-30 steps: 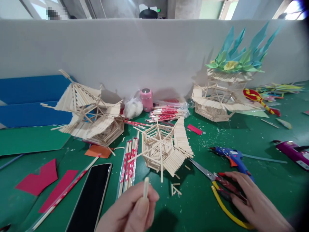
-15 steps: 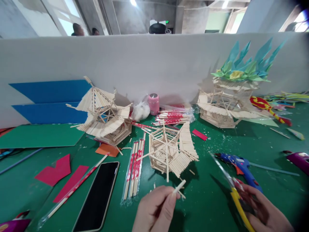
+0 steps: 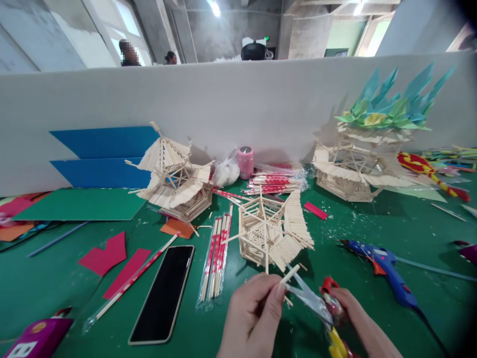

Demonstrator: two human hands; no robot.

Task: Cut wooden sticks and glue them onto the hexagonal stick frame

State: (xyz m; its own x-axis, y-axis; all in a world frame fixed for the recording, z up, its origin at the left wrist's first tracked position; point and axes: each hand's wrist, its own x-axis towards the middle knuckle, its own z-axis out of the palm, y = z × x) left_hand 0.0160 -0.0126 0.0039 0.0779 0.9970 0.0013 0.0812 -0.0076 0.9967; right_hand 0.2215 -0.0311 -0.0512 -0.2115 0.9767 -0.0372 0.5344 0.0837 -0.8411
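Observation:
My left hand [image 3: 257,311] pinches a short wooden stick [image 3: 289,274] between thumb and forefinger, its free end angled up to the right. Around the handles of a pair of scissors [image 3: 311,300], my right hand [image 3: 359,318] is closed. The scissor blades are spread, and their tips lie at the stick beside my left thumb; whether they touch it I cannot tell. Just beyond both hands stands a six-sided frame of wooden sticks [image 3: 261,228], with rows of short sticks forming slanted panels along its right side.
A blue glue gun [image 3: 383,266] lies at the right. Left of my hands are wrapped chopsticks [image 3: 216,258] and a phone [image 3: 164,296]. Stick pavilions stand at the back left [image 3: 175,179] and back right [image 3: 346,174], with a pink jar [image 3: 245,162] between them.
My right hand has brought the scissors leftward to the stick, and their blades have spread. The left hand still pinches the stick. The whole view has shifted slightly.

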